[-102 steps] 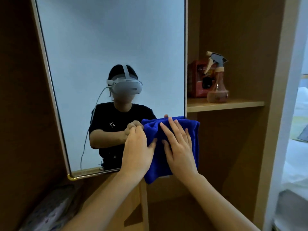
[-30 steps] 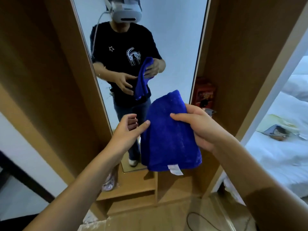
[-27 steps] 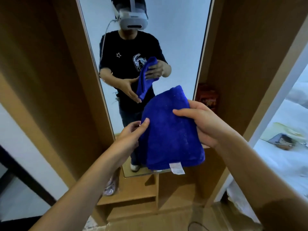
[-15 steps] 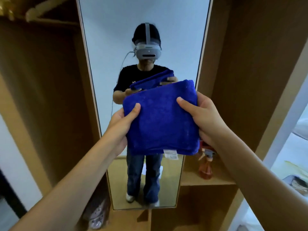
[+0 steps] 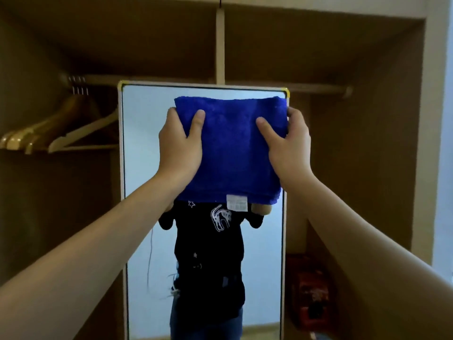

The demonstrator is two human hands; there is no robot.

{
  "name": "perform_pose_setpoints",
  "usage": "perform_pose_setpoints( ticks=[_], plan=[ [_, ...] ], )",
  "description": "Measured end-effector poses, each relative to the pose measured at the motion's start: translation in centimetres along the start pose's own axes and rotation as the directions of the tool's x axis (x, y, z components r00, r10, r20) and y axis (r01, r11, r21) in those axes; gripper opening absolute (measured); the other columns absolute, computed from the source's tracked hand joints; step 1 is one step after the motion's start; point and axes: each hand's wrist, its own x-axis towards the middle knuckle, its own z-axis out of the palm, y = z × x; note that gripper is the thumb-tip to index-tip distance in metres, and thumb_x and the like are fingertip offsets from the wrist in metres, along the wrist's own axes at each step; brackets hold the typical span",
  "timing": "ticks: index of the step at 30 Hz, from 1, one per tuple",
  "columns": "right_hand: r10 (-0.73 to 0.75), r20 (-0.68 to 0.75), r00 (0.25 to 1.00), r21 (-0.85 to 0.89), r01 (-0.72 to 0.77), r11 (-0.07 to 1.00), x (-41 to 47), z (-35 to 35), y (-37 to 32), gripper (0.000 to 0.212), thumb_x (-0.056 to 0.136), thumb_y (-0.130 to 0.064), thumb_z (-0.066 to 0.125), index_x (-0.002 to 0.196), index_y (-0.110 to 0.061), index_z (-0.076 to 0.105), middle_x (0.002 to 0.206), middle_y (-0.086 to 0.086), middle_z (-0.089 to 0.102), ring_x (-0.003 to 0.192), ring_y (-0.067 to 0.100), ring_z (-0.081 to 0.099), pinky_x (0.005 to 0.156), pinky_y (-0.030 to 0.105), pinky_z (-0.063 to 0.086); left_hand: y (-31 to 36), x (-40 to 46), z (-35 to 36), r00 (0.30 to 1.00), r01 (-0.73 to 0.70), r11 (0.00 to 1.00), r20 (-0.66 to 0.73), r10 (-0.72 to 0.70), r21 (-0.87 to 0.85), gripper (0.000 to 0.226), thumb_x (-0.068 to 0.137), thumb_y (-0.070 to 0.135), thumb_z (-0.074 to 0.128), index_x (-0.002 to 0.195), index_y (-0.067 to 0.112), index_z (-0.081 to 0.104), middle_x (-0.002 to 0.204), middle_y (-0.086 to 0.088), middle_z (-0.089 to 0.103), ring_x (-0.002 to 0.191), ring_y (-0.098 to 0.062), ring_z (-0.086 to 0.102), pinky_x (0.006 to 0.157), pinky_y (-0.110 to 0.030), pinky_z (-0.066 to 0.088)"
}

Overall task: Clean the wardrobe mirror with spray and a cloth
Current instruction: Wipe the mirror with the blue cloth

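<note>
Nearest, two bare forearms are reaching forward and up. The left hand (image 5: 180, 143) is gripping the left edge of the folded blue cloth (image 5: 232, 153), thumb on the front; the right hand (image 5: 289, 143) is pinching the right edge likewise, so both are closed on the cloth and holding it spread flat. A white label (image 5: 236, 202) is hanging at its lower hem.

The cloth is sitting high against the mirror (image 5: 139, 217), just under its top frame; whether it is actually pressing the glass I cannot tell. To wipe well, I judge the hands should be keeping the cloth flat, pressing evenly and drawing straight down in overlapping strips, reaching the corners.

Behind, the open wardrobe (image 5: 355, 57) is holding wooden hangers (image 5: 58, 133) on a rail at left, and a red box (image 5: 310, 288) low at right. The spray bottle is not showing.
</note>
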Motion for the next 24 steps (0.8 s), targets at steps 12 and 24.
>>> perform_pose_setpoints(
  ticks=[12,24],
  plan=[
    [-0.274,0.058,0.96,-0.233,0.28,0.931,8.9,8.5,-4.3,0.044,0.098,-0.029,0.055,0.137,-0.011,0.044,0.129,0.0,0.055,0.119,0.017,0.05,0.089,0.022,0.037,0.0,11.7,-3.6,0.943,-0.018,0.813,-0.261,0.207,0.582,0.045,0.101,0.048,0.03,0.102,0.009,0.052,0.121,-0.012,0.053,0.124,-0.035,0.041,0.107,-0.05,0.02],
    [-0.536,0.279,0.797,-0.644,0.569,0.511,10.3,14.5,-3.9,0.058,0.096,-0.01,0.052,0.15,-0.018,0.032,0.152,0.005,0.032,0.139,0.027,0.026,0.114,0.04,0.028,-3.9,15.5,-6.4,0.988,0.106,0.954,-0.136,-0.069,0.282,0.032,0.102,0.035,0.037,0.118,0.008,0.043,0.102,-0.008,0.053,0.08,-0.02,0.052,0.07,-0.034,0.039]
  ],
)
